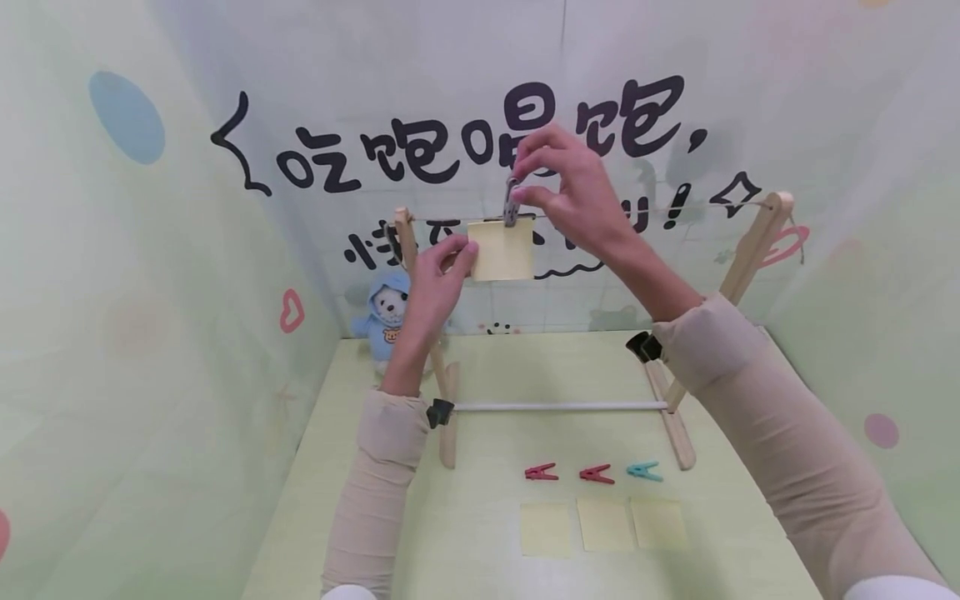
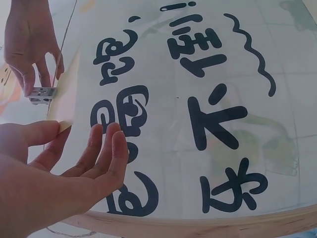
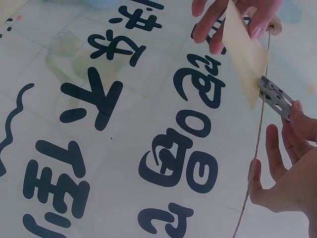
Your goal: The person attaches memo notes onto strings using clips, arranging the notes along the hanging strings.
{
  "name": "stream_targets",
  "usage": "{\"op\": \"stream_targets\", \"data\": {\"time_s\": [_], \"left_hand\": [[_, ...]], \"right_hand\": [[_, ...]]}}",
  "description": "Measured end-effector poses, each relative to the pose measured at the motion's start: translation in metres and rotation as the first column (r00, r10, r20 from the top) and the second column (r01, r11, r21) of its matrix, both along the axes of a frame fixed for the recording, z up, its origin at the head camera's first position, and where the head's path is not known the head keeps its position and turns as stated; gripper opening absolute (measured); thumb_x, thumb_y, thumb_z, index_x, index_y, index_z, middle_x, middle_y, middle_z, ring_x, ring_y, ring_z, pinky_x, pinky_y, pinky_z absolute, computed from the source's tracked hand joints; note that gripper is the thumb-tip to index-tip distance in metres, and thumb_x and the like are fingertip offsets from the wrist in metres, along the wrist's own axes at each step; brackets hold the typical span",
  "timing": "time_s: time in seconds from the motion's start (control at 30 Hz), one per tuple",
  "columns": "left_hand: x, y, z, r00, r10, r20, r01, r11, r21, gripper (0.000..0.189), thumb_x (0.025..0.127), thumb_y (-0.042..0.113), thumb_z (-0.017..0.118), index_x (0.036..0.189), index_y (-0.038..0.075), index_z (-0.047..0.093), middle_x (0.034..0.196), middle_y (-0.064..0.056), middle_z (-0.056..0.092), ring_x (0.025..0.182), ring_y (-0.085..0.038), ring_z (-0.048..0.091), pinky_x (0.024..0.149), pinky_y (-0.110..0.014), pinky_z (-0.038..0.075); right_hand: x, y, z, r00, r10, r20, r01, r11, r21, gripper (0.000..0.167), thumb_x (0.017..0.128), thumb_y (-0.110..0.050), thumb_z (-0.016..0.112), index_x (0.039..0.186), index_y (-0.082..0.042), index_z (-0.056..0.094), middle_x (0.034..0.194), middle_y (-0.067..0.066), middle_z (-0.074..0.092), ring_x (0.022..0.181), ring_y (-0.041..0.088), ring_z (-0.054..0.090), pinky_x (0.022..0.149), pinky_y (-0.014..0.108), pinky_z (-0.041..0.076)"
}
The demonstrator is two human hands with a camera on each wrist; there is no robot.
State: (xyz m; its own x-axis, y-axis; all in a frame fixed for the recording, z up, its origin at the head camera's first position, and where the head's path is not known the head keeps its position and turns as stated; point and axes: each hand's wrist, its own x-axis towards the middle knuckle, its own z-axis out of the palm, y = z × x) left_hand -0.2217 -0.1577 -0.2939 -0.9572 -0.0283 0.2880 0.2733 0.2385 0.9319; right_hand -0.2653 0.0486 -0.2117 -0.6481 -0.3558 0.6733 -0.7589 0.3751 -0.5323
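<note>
A pale yellow paper square [image 1: 501, 252] hangs upright at the string [image 1: 450, 219] of a wooden frame. My left hand [image 1: 441, 271] pinches its left edge between thumb and index finger, the other fingers spread in the left wrist view. With thumb and fingertips my right hand [image 1: 573, 187] holds a grey clothespin [image 3: 277, 99]. The clothespin's nose sits on the paper's top edge at the string. On the table lie two red clothespins [image 1: 541, 472] [image 1: 597, 474] and a blue one [image 1: 645, 472], with three more yellow paper squares [image 1: 546, 530] in front of them.
The frame's wooden posts [image 1: 753, 242] stand left and right, joined low down by a white rod [image 1: 558, 407]. Black clamps [image 1: 440, 412] grip the frame's feet. A blue-hooded plush toy [image 1: 384, 325] sits at the back left. Behind is a printed curtain [image 1: 480, 50] with large black characters.
</note>
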Motion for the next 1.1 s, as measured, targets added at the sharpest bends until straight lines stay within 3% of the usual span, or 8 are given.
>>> {"op": "stream_targets", "data": {"time_s": [0.33,0.53,0.87,1.1], "left_hand": [[0.001,-0.005,0.001,1.000,-0.005,0.029,0.005,1.000,0.015,0.031,0.116,0.021,0.058,0.136,0.000,0.070,0.133,-0.018,0.072,0.123,-0.028,0.070,0.111,-0.042,0.056],[0.000,-0.006,0.000,0.999,0.015,0.039,-0.016,1.000,0.021,0.031,0.116,0.021,0.058,0.134,0.001,0.072,0.127,-0.018,0.073,0.110,-0.023,0.066,0.104,-0.038,0.052],[0.001,-0.004,-0.007,0.998,0.038,0.049,-0.038,0.999,0.011,0.029,0.115,0.023,0.060,0.129,0.001,0.073,0.112,-0.011,0.070,0.099,-0.018,0.060,0.093,-0.033,0.048],[0.000,-0.002,-0.016,0.998,0.043,0.043,-0.044,0.999,0.030,0.025,0.114,0.022,0.063,0.125,0.001,0.072,0.116,-0.012,0.071,0.104,-0.019,0.061,0.097,-0.032,0.046]], "right_hand": [[-0.001,-0.012,0.000,0.999,0.023,0.039,-0.023,1.000,0.015,0.008,0.096,0.006,0.079,0.103,0.009,0.078,0.124,0.018,0.066,0.132,0.029,0.056,0.123,0.036,0.036],[-0.003,-0.019,-0.004,0.998,0.016,0.059,-0.020,0.998,0.065,0.010,0.096,0.002,0.081,0.104,0.008,0.079,0.125,0.017,0.065,0.132,0.029,0.056,0.120,0.039,0.038],[-0.002,-0.017,-0.006,0.990,0.007,0.139,-0.030,0.987,0.161,0.027,0.096,-0.008,0.086,0.118,0.006,0.078,0.132,0.017,0.060,0.133,0.031,0.053,0.119,0.043,0.040],[0.004,-0.006,-0.011,0.989,0.034,0.147,-0.056,0.987,0.151,0.048,0.097,-0.017,0.087,0.138,0.002,0.072,0.145,0.016,0.058,0.135,0.030,0.055,0.117,0.045,0.043]]}}
